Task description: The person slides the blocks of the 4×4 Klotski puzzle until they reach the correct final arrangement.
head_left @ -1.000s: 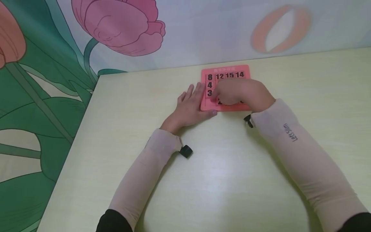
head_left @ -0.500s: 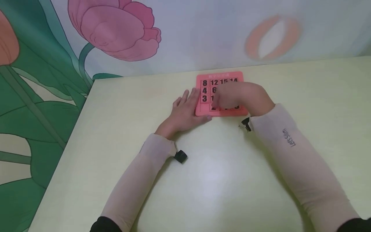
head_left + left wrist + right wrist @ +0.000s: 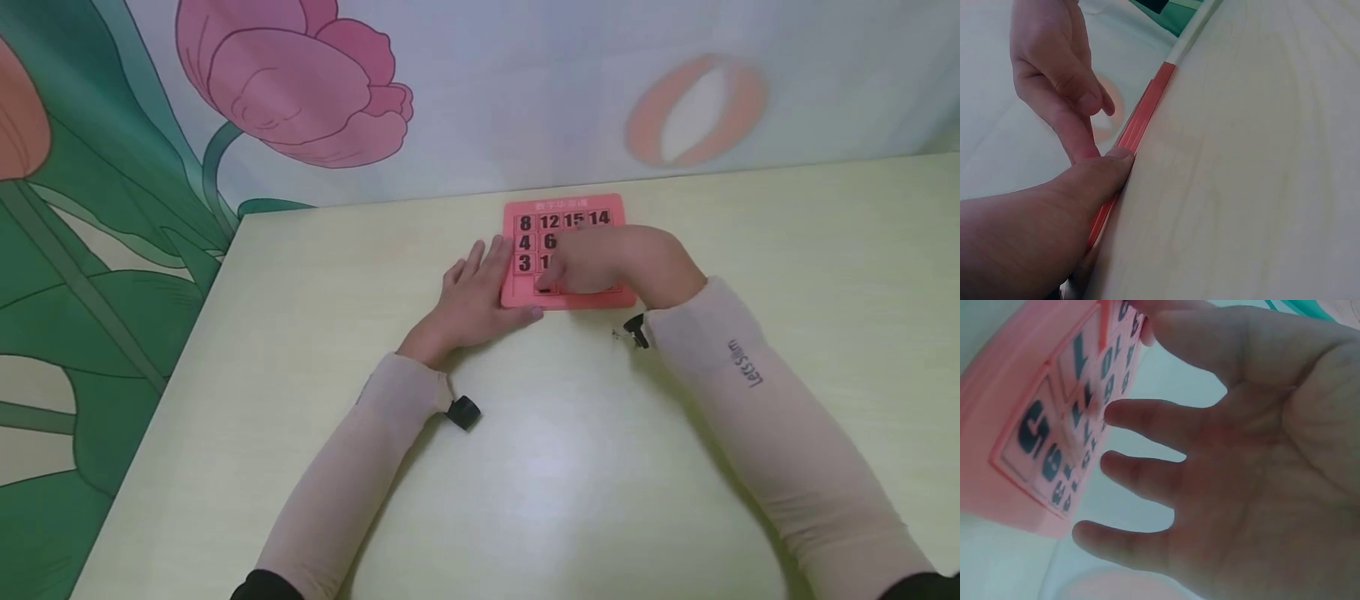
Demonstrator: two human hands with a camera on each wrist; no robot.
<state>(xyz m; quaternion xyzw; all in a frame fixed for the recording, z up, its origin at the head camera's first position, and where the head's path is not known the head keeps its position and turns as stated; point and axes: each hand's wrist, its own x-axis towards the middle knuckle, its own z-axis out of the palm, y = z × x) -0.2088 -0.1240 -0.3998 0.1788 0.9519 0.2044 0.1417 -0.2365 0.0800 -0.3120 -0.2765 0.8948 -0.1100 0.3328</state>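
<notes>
A pink sliding number puzzle [image 3: 562, 205] lies on the pale table near its back edge, with black-numbered tiles in rows. My left hand [image 3: 476, 308] lies at the puzzle's left side, fingers straight along that edge. In the left wrist view its thumb [image 3: 1119, 154] presses the front edge. My right hand [image 3: 600, 257] reaches over the puzzle, its index finger pointing down at a tile in the lower left of the grid. In the right wrist view its other fingers [image 3: 1147, 422] are relaxed and spread apart. The right hand hides many tiles in the head view.
The table [image 3: 525, 467] meets a curtain-like backdrop [image 3: 510, 108] printed with flowers and leaves just behind the puzzle. The table's left edge borders green leaf print [image 3: 127, 325]. A small black wrist camera [image 3: 463, 412] sticks out from the left sleeve.
The head view has shifted, so the puzzle appears lower and further left. My right index finger has moved toward the puzzle's front row. The left hand stays at the puzzle's side.
</notes>
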